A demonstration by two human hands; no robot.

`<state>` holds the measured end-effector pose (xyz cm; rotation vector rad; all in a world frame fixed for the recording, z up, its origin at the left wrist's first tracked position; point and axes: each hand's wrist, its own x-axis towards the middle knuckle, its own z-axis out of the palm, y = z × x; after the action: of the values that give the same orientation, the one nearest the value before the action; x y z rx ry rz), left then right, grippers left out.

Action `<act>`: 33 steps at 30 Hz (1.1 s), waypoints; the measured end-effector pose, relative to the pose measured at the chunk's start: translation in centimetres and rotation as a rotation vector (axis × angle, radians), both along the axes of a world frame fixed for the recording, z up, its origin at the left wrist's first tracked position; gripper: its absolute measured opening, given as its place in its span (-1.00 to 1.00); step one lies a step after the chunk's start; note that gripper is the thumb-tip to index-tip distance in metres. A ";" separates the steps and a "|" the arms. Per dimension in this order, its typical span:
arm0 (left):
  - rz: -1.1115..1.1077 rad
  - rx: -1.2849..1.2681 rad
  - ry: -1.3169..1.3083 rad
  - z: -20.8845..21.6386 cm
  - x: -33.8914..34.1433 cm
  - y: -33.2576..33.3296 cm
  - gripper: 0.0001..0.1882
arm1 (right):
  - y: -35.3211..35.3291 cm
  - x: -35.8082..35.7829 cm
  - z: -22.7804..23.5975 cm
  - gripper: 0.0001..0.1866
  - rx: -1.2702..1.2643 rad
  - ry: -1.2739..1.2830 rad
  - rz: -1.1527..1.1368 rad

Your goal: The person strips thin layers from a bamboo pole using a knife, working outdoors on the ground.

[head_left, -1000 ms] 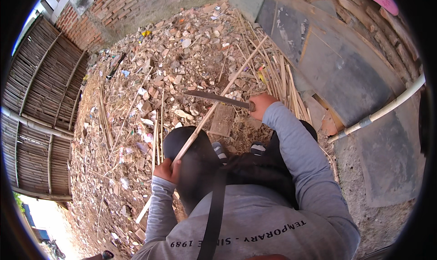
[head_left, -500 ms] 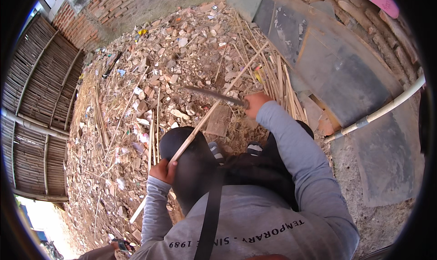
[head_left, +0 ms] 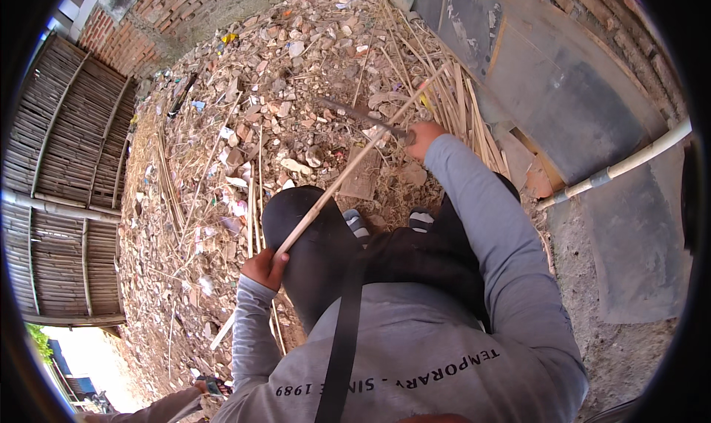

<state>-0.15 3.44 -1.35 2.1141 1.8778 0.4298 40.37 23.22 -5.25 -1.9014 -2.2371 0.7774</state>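
Note:
A long pale bamboo strip slants across my left thigh, its far end up toward the right and its near end passing by my left forearm. My left hand is closed around it beside my left knee. In my right hand, fingers wrapped around the handle, is a long dark-bladed knife. Its blade points left and crosses the strip beyond my knees. Whether the edge touches the strip I cannot tell.
Rubble and dry straw cover the ground ahead. Several bamboo strips lie at the right, and a few more by my left knee. Dark flat sheets and a pale pole are at right. A woven bamboo panel stands left. Part of another person shows at lower left.
My right hand and the knife have moved away from me and a little right, toward the strip's far end. My left hand keeps its grip on the strip. The view has shifted slightly.

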 end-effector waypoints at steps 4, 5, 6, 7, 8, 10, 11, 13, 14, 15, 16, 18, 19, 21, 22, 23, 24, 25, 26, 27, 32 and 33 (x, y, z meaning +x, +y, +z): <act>0.024 -0.141 -0.036 -0.7 -2.0 -2.0 -0.54 | -1.0 -1.1 1.6 -0.68 -0.105 -0.045 -0.070; 0.015 -0.144 -0.020 -0.4 -1.8 -2.3 -0.54 | -2.4 -2.2 2.1 -0.68 -0.062 -0.038 0.039; 0.018 -0.159 -0.016 -0.5 -1.7 -2.4 -0.54 | -3.4 -3.0 2.0 -0.69 -0.026 -0.023 0.149; 0.023 -0.153 -0.050 -0.6 -1.5 -2.4 -0.53 | -3.1 -3.0 1.9 -0.68 -0.072 -0.069 0.186; 0.028 -0.148 -0.084 -0.7 -1.3 -2.3 -0.52 | -2.2 -2.3 1.4 -0.68 -0.087 -0.064 0.190; 0.041 -0.148 -0.107 -0.5 -0.9 -2.1 -0.52 | -0.3 0.4 0.9 -0.66 -0.128 0.011 -0.010; 0.025 -0.150 -0.101 -0.6 -1.1 -1.9 -0.52 | 0.0 0.9 0.5 -0.66 -0.127 0.013 -0.014; 0.009 -0.169 -0.092 -0.7 -1.5 -1.7 -0.51 | 0.8 1.3 0.3 -0.64 -0.109 -0.058 -0.123; 0.006 -0.163 -0.096 -0.6 -1.8 -1.6 -0.51 | 0.6 1.1 -0.2 -0.64 -0.102 -0.061 -0.126; 0.011 -0.193 -0.130 -0.9 -2.1 -1.7 -0.50 | -0.2 0.1 -0.6 -0.65 -0.013 -0.027 -0.032; 0.018 -0.230 -0.161 -1.1 -2.5 -2.0 -0.49 | -1.6 -1.5 0.0 -0.65 0.069 0.011 0.064; 0.015 -0.253 -0.182 -1.5 -2.8 -1.7 -0.46 | -2.5 -2.0 1.0 -0.63 -0.010 0.009 0.102; 0.013 -0.257 -0.224 -1.3 -2.5 -1.4 -0.46 | -1.9 -1.3 0.8 -0.62 -0.030 -0.013 0.120; 0.018 -0.278 -0.306 -0.7 -1.8 -1.3 -0.46 | -0.2 1.0 -0.4 -0.62 -0.056 0.006 0.019; 0.015 -0.271 -0.306 -0.6 -1.9 -1.2 -0.46 | 0.4 1.5 -0.8 -0.62 -0.048 0.005 0.018; 0.018 -0.285 -0.272 -0.8 -2.1 -1.2 -0.48 | 0.9 1.9 -1.3 -0.63 -0.051 0.018 -0.075; 0.025 -0.300 -0.239 -0.9 -2.5 -1.3 -0.49 | 1.4 1.9 -1.4 -0.64 -0.053 0.029 -0.162; 0.040 -0.385 -0.220 -0.8 -2.8 -1.3 -0.51 | 0.9 1.0 -0.8 -0.64 -0.049 0.024 -0.157; 0.043 -0.381 -0.226 -1.0 -2.8 -1.3 -0.51 | -0.2 -0.4 -0.5 -0.64 -0.010 0.024 -0.081; 0.029 -0.348 -0.297 -1.3 -2.9 -1.4 -0.51 | -1.1 -1.3 0.0 -0.64 0.026 0.024 -0.005; 0.048 -0.378 -0.383 -0.5 -2.0 -1.0 -0.50 | -0.2 0.7 -0.8 -0.63 0.001 0.019 0.109; 0.042 -0.367 -0.356 -0.3 -1.9 -1.0 -0.49 | 0.9 1.4 -0.5 -0.63 -0.081 0.014 -0.048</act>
<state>-2.04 2.41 -1.61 1.6411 1.6507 0.4033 41.81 24.07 -5.77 -1.9709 -2.1750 0.8845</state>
